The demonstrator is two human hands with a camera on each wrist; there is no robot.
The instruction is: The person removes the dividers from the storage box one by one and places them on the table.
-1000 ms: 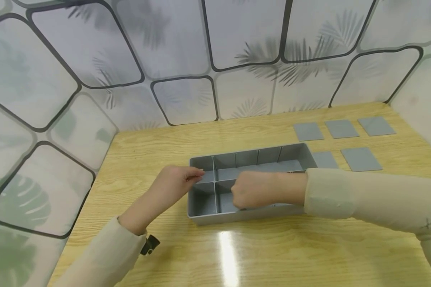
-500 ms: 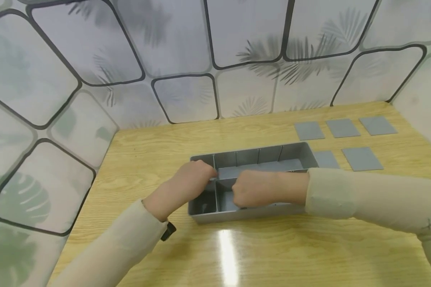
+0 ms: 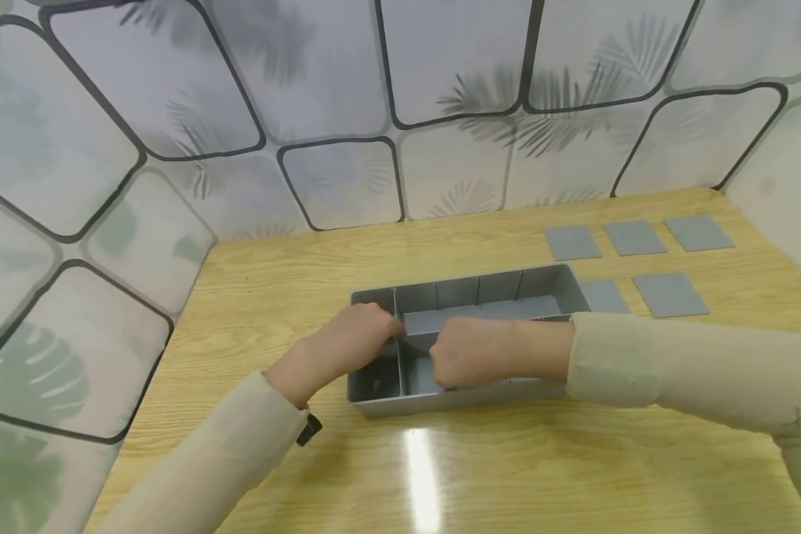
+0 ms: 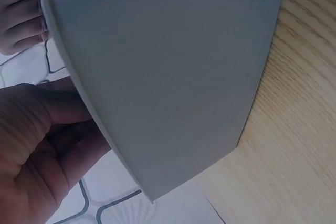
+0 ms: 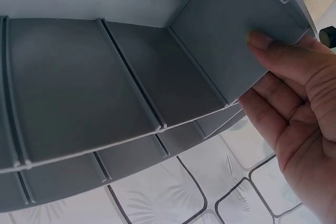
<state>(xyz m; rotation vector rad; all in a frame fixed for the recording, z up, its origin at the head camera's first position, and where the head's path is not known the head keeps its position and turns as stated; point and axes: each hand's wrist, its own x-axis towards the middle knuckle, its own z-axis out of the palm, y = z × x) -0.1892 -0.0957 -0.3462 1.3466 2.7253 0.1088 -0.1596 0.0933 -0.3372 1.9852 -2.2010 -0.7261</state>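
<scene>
A long grey divided storage box (image 3: 420,404) sits on the table, with a lengthwise partition (image 5: 63,77) that has slotted ribs. Thin dividers cross it near the left end. My right hand (image 3: 467,352) reaches into the front row; in the right wrist view its thumb (image 5: 262,41) lies on one face of a grey divider (image 5: 215,30), fingers behind, pinching it. My left hand (image 3: 347,341) bends over the box's left end, its fingers gripping at the rear left divider (image 3: 396,305) where it meets the partition. The end wall (image 4: 168,66) hides those fingertips in the left wrist view.
Several flat grey square panels (image 3: 670,295) lie on the wooden table (image 3: 307,482), behind and right of the box. A patterned wall covering (image 3: 454,170) rises behind the table and along both sides.
My left hand has moved right and over the box's left end, from hovering at the rear compartment to the divider's top. My right hand stays in place.
</scene>
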